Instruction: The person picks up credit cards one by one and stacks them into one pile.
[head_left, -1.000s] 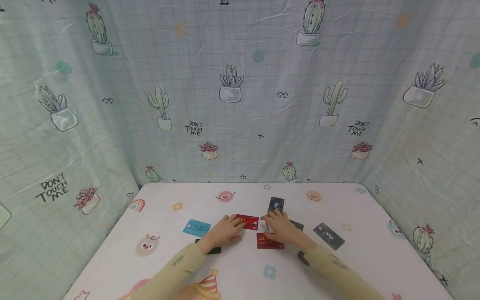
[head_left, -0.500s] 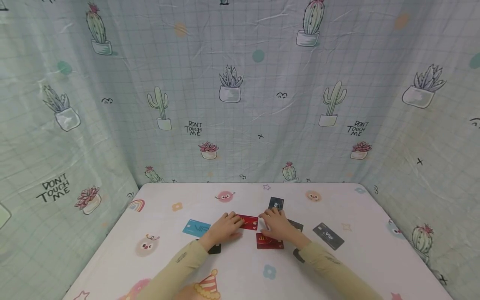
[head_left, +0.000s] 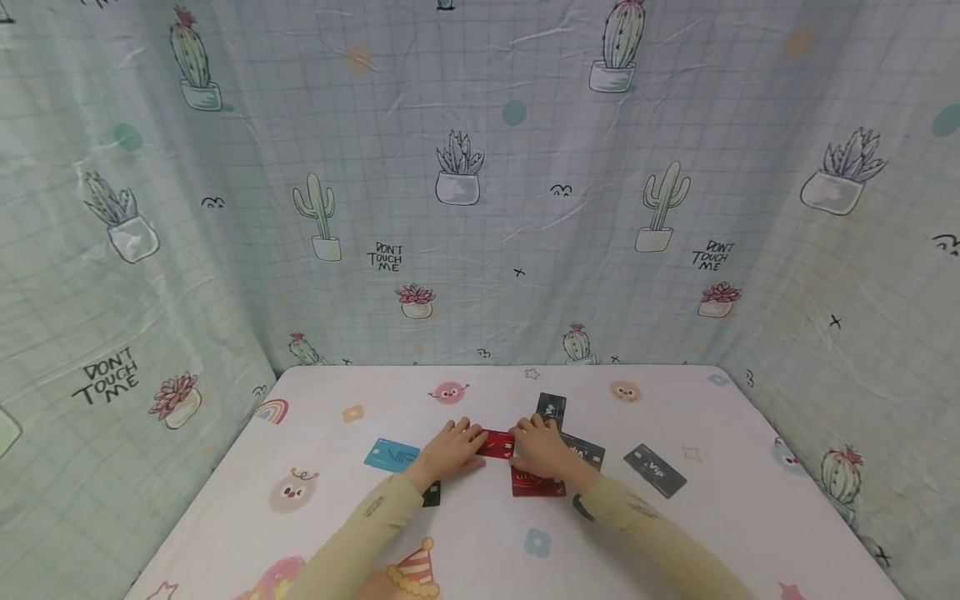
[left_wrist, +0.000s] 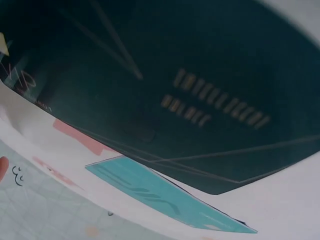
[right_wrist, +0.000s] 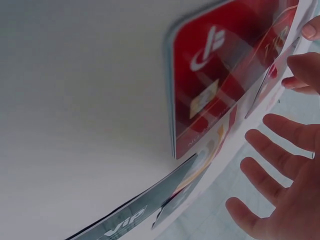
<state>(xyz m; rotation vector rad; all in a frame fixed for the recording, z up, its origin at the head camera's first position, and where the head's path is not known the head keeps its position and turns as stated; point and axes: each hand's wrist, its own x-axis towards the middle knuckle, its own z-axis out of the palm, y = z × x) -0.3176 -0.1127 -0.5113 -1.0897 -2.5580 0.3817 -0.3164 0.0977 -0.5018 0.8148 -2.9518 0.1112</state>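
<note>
A red card (head_left: 497,444) lies flat mid-table between the hands. The fingers of my left hand (head_left: 452,444) rest over its left end, thumb spread toward me. My right hand (head_left: 540,443) is at its right edge, fingers reaching forward; whether it touches the card is unclear. In the right wrist view, the fingers of the right hand (right_wrist: 280,185) are spread and relaxed. Below it lies a second red card (head_left: 537,484), large in the right wrist view and partly covered by that hand. A dark VIP card (head_left: 551,406) lies just beyond the right fingertips.
A blue VIP card (head_left: 392,455) and a black card (head_left: 432,494), partly under the left wrist, lie at left. At right are a dark card (head_left: 587,451), a grey VIP card (head_left: 655,471) and one half hidden under the right sleeve (head_left: 581,507). A cactus-print curtain (head_left: 480,250) surrounds the table.
My right hand has moved slightly left toward the middle red card, exposing more of the dark card beside it. The left hand has shifted a little to the right over the red card.
</note>
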